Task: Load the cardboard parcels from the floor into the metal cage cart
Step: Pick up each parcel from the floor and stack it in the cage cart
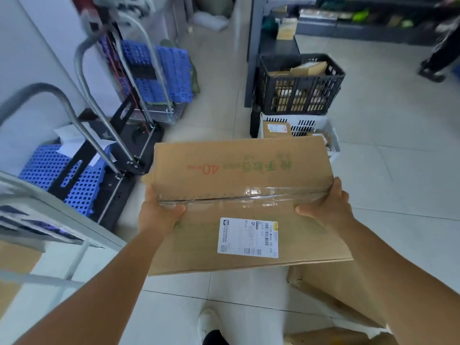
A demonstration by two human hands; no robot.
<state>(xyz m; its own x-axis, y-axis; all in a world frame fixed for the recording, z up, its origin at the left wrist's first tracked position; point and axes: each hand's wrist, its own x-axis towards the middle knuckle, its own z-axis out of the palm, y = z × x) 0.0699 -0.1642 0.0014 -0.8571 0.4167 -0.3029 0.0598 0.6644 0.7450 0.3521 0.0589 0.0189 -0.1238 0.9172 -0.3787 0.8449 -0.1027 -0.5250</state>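
Observation:
A large taped cardboard parcel (239,195) with a white shipping label and green and red print is held up off the floor in front of me. My left hand (159,210) grips its left edge, thumb on top. My right hand (328,207) grips its right edge the same way. The metal cage cart (49,220) shows at the lower left as a grey frame corner, with brown cardboard visible inside it. Another cardboard parcel (343,292) lies on the floor at the lower right, under my right forearm, and a third (331,337) pokes in at the bottom edge.
Two folding hand trolleys (99,135) with blue perforated panels (159,70) stand at the left by the wall. A black crate (298,85) and a white crate (306,125) of small parcels sit ahead beside a shelf post. A person's legs show far right.

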